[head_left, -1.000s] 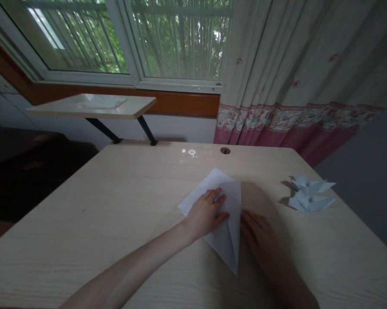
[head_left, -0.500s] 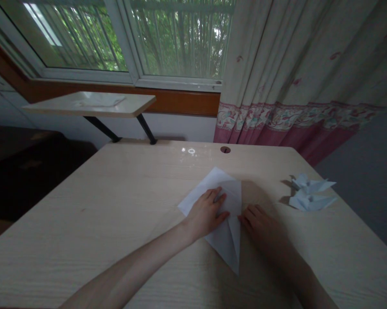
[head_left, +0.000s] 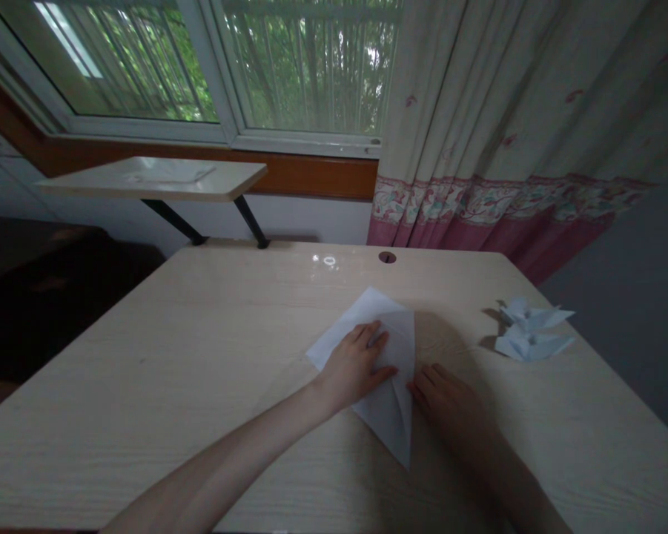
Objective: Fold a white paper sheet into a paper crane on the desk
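A white sheet of paper (head_left: 396,334), partly folded, lies on the table with one point toward me. My left hand (head_left: 353,365) rests on top of it, fingers spread and pressing it down, and covers part of its middle. At the paper's right edge is my right hand (head_left: 442,397), its fingers curled together and the tips touching the folded edge. Whether those fingers pinch the paper or only press along it is hard to see in the dim light.
Two folded white paper figures (head_left: 531,343) stand near the right edge of the wooden table (head_left: 144,400). A raised shelf (head_left: 200,182) on black legs rises at the back left. A round cable hole (head_left: 388,257) lies near the back edge, before the curtain (head_left: 478,200).
My right hand has slid slightly toward me along the paper's right edge. The left hand stays in place on the paper. The whole view has shifted a little.
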Action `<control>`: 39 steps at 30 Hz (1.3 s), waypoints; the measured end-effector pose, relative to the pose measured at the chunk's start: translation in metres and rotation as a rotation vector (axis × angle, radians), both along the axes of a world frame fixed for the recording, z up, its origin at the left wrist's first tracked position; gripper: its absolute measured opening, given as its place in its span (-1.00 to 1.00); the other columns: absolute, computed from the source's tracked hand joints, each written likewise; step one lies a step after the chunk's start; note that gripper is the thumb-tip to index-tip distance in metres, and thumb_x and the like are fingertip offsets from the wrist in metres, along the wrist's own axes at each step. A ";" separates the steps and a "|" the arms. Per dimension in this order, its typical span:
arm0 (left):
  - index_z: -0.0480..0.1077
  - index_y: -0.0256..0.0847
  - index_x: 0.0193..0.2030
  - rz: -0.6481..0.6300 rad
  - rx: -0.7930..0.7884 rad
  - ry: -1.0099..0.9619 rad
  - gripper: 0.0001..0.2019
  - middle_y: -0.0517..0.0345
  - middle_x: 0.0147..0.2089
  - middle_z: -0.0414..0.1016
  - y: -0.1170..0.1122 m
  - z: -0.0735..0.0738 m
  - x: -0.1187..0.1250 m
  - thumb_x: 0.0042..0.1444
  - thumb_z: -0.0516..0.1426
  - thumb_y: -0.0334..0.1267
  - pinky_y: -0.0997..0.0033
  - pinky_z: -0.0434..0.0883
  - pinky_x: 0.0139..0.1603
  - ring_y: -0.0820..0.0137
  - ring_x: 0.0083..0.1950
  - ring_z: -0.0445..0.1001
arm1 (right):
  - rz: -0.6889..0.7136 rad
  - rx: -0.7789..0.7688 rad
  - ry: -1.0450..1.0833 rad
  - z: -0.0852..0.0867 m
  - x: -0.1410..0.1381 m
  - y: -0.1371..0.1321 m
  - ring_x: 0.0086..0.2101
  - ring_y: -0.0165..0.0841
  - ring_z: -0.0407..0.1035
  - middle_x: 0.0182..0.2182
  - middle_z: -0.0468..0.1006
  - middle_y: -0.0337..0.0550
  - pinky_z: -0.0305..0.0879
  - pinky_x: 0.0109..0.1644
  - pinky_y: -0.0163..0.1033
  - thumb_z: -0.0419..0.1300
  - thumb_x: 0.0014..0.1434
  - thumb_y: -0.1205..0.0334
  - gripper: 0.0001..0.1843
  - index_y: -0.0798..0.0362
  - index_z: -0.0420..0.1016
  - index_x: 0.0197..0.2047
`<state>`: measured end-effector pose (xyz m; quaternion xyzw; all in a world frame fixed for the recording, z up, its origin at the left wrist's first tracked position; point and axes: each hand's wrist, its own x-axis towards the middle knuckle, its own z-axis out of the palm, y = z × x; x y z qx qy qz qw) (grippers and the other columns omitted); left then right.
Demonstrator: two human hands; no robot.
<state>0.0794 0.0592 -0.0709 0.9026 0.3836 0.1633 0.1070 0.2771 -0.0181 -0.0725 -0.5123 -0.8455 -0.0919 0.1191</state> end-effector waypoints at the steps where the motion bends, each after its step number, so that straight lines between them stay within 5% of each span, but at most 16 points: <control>1: 0.28 -0.29 0.21 0.002 0.002 0.001 -0.44 -0.14 0.32 0.19 0.000 0.000 0.000 0.17 0.15 0.02 0.10 0.20 0.29 0.10 0.30 0.19 | 0.004 -0.004 0.004 0.001 -0.001 -0.002 -0.35 -0.28 0.40 -0.41 0.48 -0.14 0.27 -0.29 -0.20 -0.10 0.35 0.36 -0.68 0.03 0.40 -0.36; 19: 0.25 -0.26 0.24 -0.004 -0.010 -0.011 -0.44 -0.15 0.34 0.17 0.001 -0.003 -0.001 0.21 0.11 0.04 0.03 0.23 0.26 0.08 0.32 0.16 | 0.000 -0.025 0.080 0.002 -0.016 -0.042 -0.44 -0.27 0.42 -0.46 0.51 -0.18 0.21 -0.32 -0.17 -0.20 0.34 0.37 -0.59 -0.01 0.39 -0.39; 39: 0.26 -0.31 0.24 -0.011 -0.007 0.006 -0.44 -0.16 0.33 0.17 0.001 -0.003 -0.001 0.21 0.11 0.02 0.09 0.18 0.30 0.09 0.31 0.15 | -0.005 -0.247 0.234 -0.006 -0.015 -0.070 -0.44 -0.33 0.43 -0.47 0.53 -0.32 0.17 -0.26 -0.20 -0.11 0.29 0.39 -0.67 -0.06 0.37 -0.39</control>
